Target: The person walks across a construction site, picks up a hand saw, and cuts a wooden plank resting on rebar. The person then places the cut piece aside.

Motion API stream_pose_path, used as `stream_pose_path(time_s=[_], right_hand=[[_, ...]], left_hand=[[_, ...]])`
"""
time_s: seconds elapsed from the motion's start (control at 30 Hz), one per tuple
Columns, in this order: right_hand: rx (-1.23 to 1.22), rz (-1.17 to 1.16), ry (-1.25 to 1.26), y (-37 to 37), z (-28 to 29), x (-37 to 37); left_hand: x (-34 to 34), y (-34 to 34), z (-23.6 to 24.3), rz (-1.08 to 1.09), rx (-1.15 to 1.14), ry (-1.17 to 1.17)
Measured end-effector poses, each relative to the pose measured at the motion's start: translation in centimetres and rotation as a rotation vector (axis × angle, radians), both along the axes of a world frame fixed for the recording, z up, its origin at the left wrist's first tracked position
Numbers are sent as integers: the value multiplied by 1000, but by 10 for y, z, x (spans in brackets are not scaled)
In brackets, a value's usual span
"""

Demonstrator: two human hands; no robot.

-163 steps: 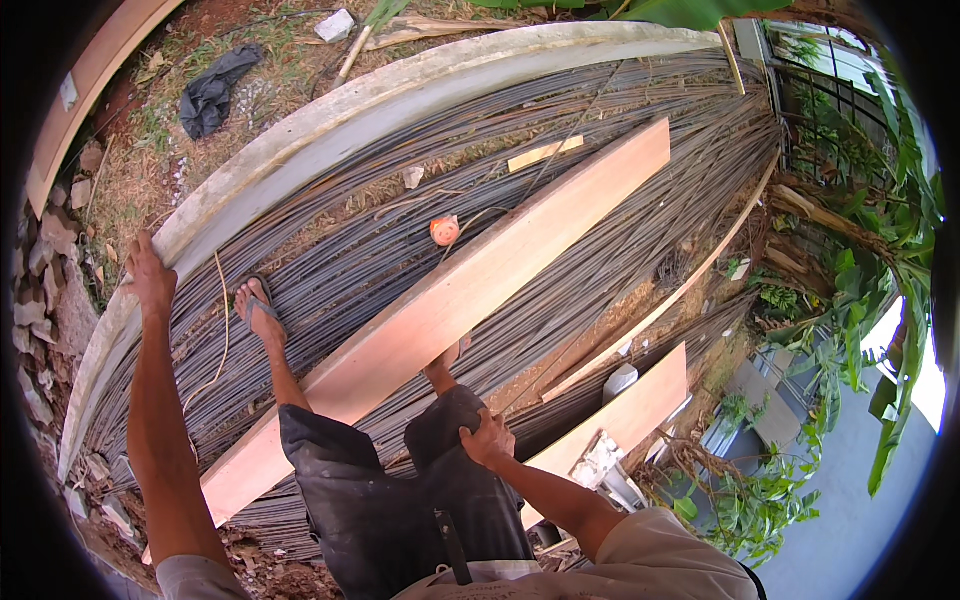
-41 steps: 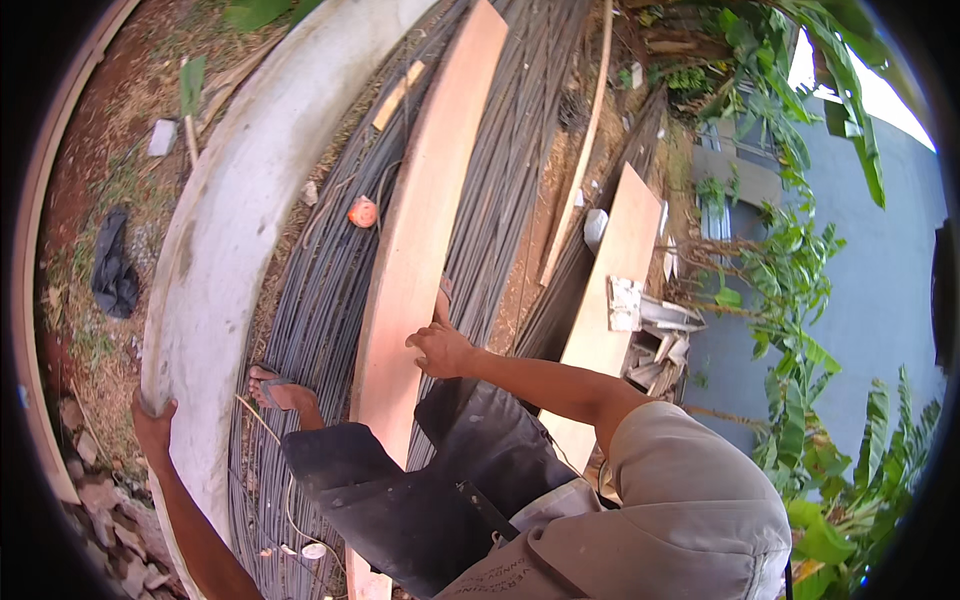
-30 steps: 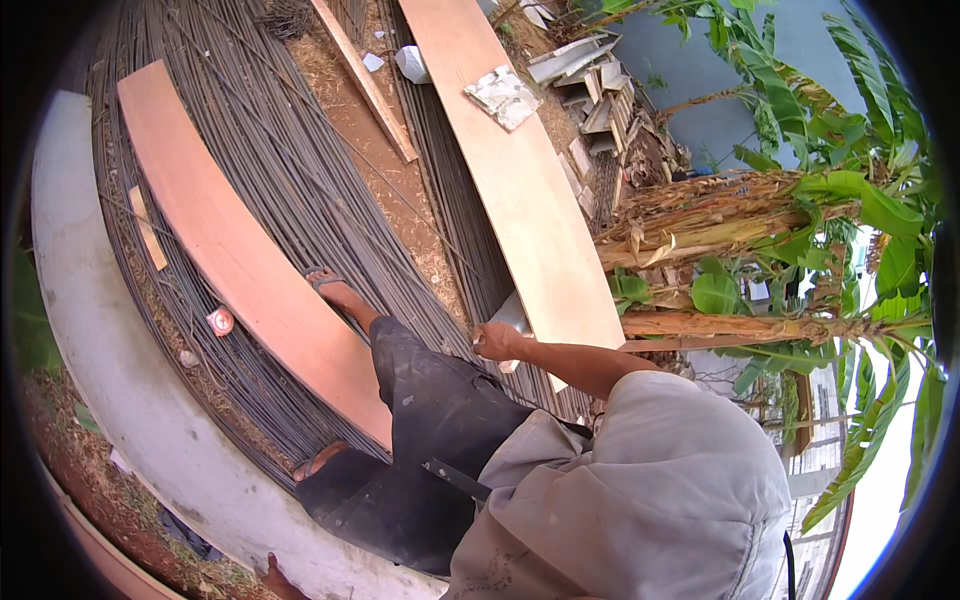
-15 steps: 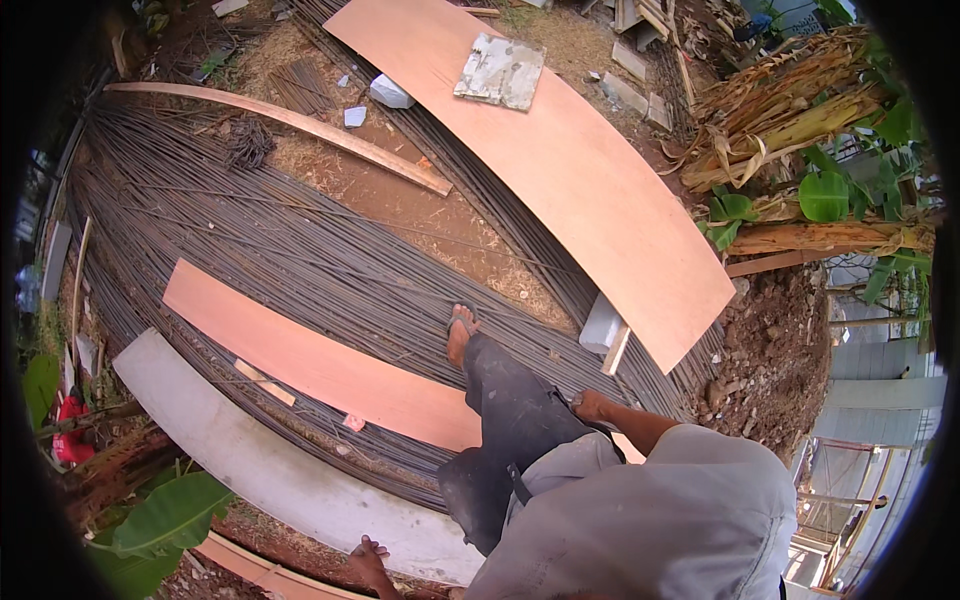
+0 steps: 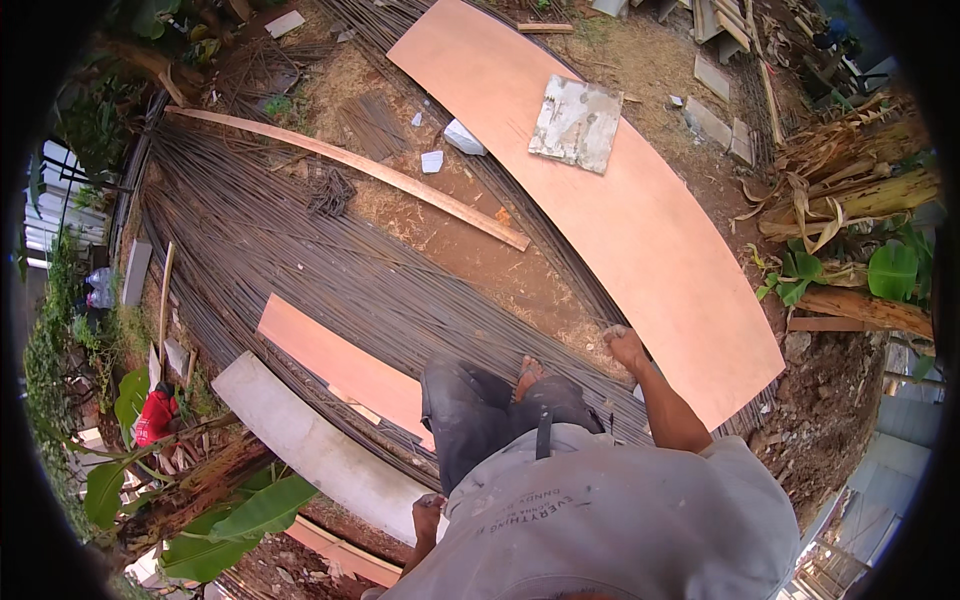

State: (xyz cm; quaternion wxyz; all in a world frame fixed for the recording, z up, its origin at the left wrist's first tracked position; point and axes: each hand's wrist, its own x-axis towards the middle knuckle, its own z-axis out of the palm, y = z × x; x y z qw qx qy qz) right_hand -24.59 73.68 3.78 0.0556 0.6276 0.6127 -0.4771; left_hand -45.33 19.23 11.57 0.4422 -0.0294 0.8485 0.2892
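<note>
Right hand (image 5: pixel 627 348) curled right by near edge of big plywood sheet (image 5: pixel 660 245); left hand (image 5: pixel 428 516) near grey-white slab (image 5: pixel 320 437). Fingers: can't tell if either set's gripping. Sheet's over rebar (image 5: pixel 330 265); tipping could slide 1 stained tile (image 5: pixel 577 123) off.

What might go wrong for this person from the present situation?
The long, thin, dark metal rods might roll under the person's foot. The square, stained whitish slab could slide off if the wide, pinkish wooden board tilts. The board's edge might scratch the nearby bare right hand.
</note>
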Motion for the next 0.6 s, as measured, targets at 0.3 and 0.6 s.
stream_pose_path(time_s=[0.3, 0.6], right_hand=[[4, -170, -32, 52, 41, -89], [-304, -312, -98, 17, 48, -204]], left_hand=[[-236, 69, -46, 71, -135, -88], [-612, 398, -30, 212, 494, 232]])
